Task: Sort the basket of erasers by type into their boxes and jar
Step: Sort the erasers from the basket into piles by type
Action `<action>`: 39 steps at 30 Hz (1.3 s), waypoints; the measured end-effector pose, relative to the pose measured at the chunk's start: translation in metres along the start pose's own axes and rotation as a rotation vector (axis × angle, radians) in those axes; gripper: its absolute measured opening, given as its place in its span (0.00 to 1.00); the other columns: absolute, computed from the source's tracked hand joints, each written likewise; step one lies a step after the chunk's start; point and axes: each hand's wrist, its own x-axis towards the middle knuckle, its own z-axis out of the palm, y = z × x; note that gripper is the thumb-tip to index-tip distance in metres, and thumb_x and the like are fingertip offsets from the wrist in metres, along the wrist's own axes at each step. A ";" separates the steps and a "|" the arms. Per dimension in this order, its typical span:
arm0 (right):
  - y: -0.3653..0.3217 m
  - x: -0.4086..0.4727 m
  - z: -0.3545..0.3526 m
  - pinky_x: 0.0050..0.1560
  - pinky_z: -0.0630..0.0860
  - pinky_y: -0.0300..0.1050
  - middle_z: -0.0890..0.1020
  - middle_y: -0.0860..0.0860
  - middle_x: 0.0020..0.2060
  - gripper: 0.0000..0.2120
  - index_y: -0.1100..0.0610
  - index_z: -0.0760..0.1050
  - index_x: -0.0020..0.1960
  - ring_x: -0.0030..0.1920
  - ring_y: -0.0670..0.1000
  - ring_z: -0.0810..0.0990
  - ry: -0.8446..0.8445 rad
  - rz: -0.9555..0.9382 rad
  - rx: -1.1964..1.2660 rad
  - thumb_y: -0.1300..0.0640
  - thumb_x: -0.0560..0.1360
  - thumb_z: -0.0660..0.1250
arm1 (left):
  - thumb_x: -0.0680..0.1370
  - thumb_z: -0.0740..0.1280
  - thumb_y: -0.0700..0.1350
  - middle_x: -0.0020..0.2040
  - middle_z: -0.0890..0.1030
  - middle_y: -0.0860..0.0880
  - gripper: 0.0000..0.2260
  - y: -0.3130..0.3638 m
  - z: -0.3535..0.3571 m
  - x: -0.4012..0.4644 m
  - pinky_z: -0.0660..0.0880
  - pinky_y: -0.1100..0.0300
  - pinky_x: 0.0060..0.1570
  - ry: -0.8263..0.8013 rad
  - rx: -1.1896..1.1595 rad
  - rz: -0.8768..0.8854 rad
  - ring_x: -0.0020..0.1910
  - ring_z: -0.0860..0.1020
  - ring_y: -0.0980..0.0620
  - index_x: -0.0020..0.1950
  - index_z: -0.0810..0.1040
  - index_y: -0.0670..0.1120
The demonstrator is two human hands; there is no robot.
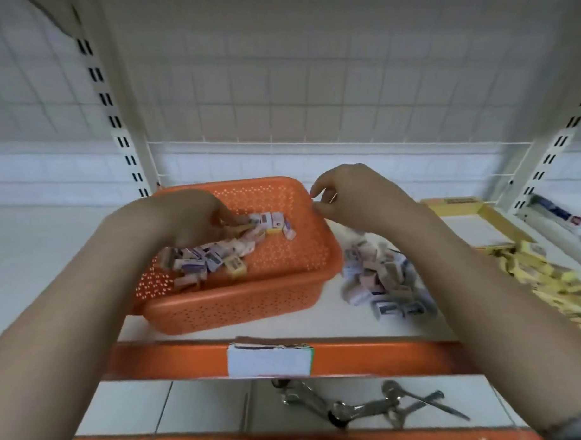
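Left hand: reaches into the orange perforated basket, fingers curled among the mixed wrapped erasers; whether it holds one cannot be told, blurred.
Basket: on the white shelf, mid-width, near its front edge.
Right hand: above the basket's right rim, thumb and forefinger pinched; any item between them is too small to tell.
Sorted eraser pile: on the shelf just right of the basket.
Yellow box and yellow erasers: toward the shelf's right end.
Advice: lift one eraser at a time, read its wrapper, then drop it on the matching heap.
Surroundings: wire-grid back panel, orange shelf edge, metal tools on the shelf below.
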 end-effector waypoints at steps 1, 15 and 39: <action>-0.011 0.014 0.008 0.51 0.73 0.43 0.79 0.48 0.49 0.11 0.52 0.79 0.56 0.52 0.49 0.76 -0.064 -0.031 -0.053 0.52 0.75 0.66 | 0.79 0.62 0.53 0.60 0.79 0.52 0.15 -0.010 0.002 -0.001 0.72 0.55 0.58 -0.018 0.018 0.005 0.57 0.77 0.50 0.65 0.75 0.55; -0.084 0.070 0.106 0.51 0.77 0.47 0.79 0.54 0.30 0.28 0.61 0.70 0.29 0.35 0.54 0.79 -0.656 -0.112 -0.253 0.37 0.72 0.65 | 0.79 0.62 0.44 0.61 0.77 0.50 0.16 -0.060 0.022 -0.008 0.71 0.59 0.54 0.053 0.022 -0.016 0.57 0.76 0.50 0.66 0.74 0.53; -0.045 0.000 0.043 0.44 0.75 0.45 0.81 0.49 0.40 0.09 0.54 0.77 0.46 0.42 0.49 0.78 0.145 0.120 0.204 0.51 0.70 0.72 | 0.71 0.71 0.45 0.43 0.83 0.53 0.14 -0.062 0.030 0.019 0.76 0.61 0.43 -0.077 0.050 0.003 0.41 0.82 0.54 0.57 0.80 0.50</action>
